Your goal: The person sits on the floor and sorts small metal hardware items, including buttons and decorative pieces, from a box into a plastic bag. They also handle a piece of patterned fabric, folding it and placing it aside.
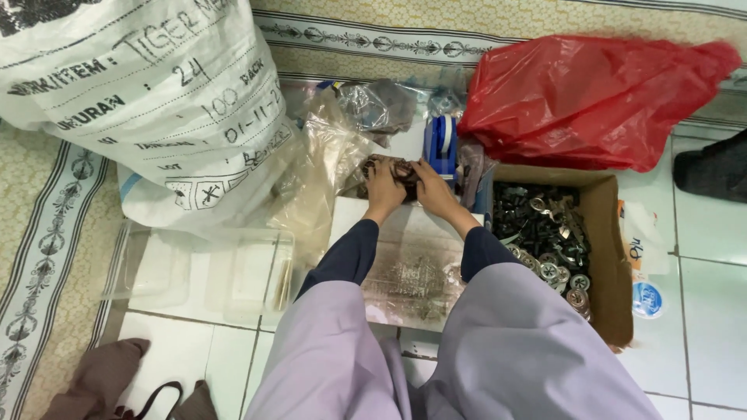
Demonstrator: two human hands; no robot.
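My left hand (383, 188) and my right hand (433, 190) both grip a small clear plastic bag (398, 167) filled with dark metal parts, held just beyond a white board (408, 264) that lies on the floor between my knees. Small dark bits are scattered on that board. A blue tape dispenser (441, 145) stands right behind my right hand. To the right, an open cardboard box (603, 233) holds many dark and silvery metal parts (545, 233).
A large white woven sack (140, 93) stands at the left, with crumpled clear plastic bags (327, 155) beside it. A red plastic bag (591, 97) lies at the back right. Clear plastic trays (202, 272) rest on the tiled floor at the left. A patterned mat (47, 233) edges the area.
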